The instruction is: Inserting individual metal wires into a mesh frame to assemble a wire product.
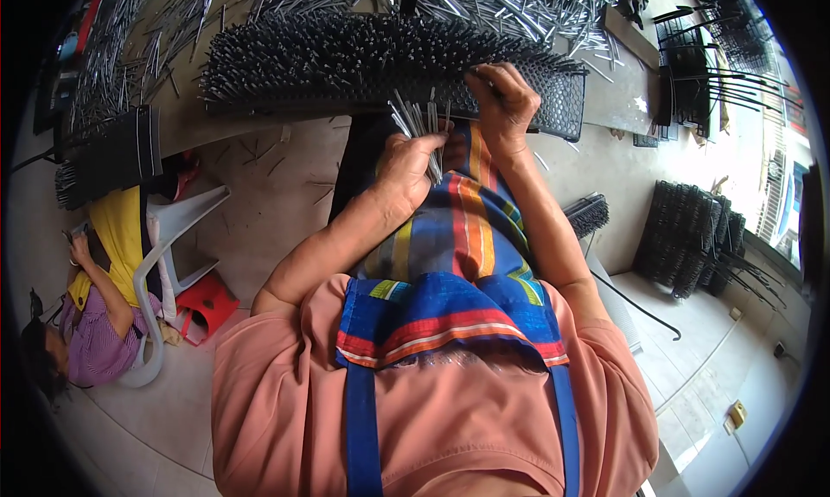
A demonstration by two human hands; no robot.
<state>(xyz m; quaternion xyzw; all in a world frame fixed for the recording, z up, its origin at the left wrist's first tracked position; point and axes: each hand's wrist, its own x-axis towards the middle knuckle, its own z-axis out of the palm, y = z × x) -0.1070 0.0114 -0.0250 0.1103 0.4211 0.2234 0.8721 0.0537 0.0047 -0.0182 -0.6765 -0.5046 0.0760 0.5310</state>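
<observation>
A long black perforated panel (558, 108) lies across the work table, its left and middle parts packed with dark upright pins and its right end showing bare holes. My left hand (408, 164), above my lap just in front of the panel, is closed round a loose bundle of thin silvery metal strips (413, 117) that stick up past the thumb. Over the panel's bare part, my right hand (508, 108) is closed with its fingertips pinched together. Whatever those fingertips hold, if anything, is too small to make out.
Loose metal strips (484, 9) are heaped along the table's far side. Stacked black pin-covered racks (687, 238) stand on the floor at right. At left, a seated co-worker (104, 341) is beside a white plastic chair (160, 272), a red bag (207, 309) and another black panel (112, 160).
</observation>
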